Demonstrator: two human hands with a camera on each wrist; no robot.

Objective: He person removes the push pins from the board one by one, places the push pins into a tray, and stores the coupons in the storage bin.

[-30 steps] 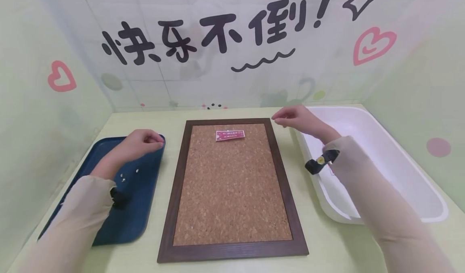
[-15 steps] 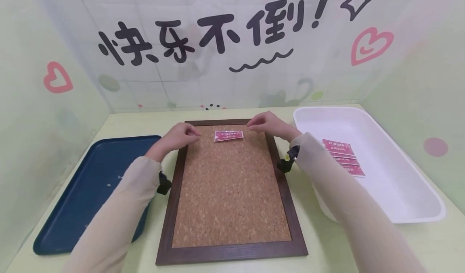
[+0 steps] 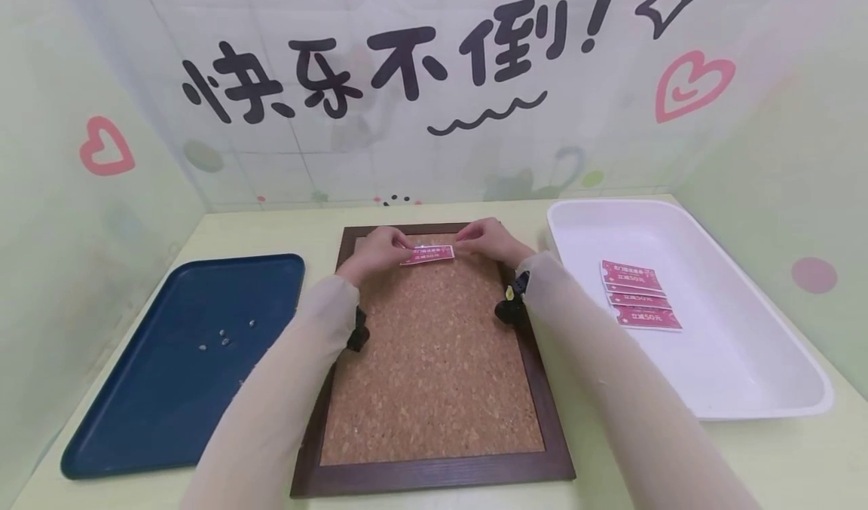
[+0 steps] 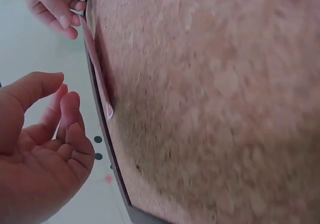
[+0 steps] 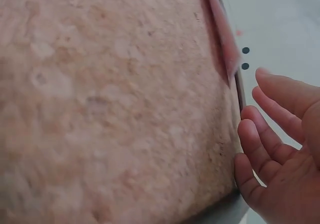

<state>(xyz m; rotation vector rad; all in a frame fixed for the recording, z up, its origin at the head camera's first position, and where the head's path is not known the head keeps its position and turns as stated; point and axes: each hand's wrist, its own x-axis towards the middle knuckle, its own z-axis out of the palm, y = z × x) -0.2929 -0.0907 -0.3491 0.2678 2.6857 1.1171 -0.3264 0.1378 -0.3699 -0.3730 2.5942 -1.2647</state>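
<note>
A small pink coupon (image 3: 432, 254) with white print lies near the top of a cork board (image 3: 434, 359) in a dark brown frame. Seen edge-on in both wrist views, the coupon stands partly off the cork. My left hand (image 3: 376, 252) is at the coupon's left end in the head view, overlapping it. In the left wrist view, thumb and fingers are loosely bent, with nothing visible between them. My right hand (image 3: 493, 240) is by the coupon's right end. Its fingers (image 5: 255, 129) are relaxed and appear apart from the coupon in the right wrist view.
A dark blue tray (image 3: 163, 306) with several tiny pin-like pieces (image 3: 226, 340) stands left of the board. To the right is a white bin (image 3: 732, 389) holding several overlapping pink coupons (image 3: 631, 276). A printed wall (image 3: 380, 156) stands behind.
My left hand has moved right from over the tray to the coupon's left end. My right hand has moved left from beside the bin to its right end. The coupon stays near the board's top.
</note>
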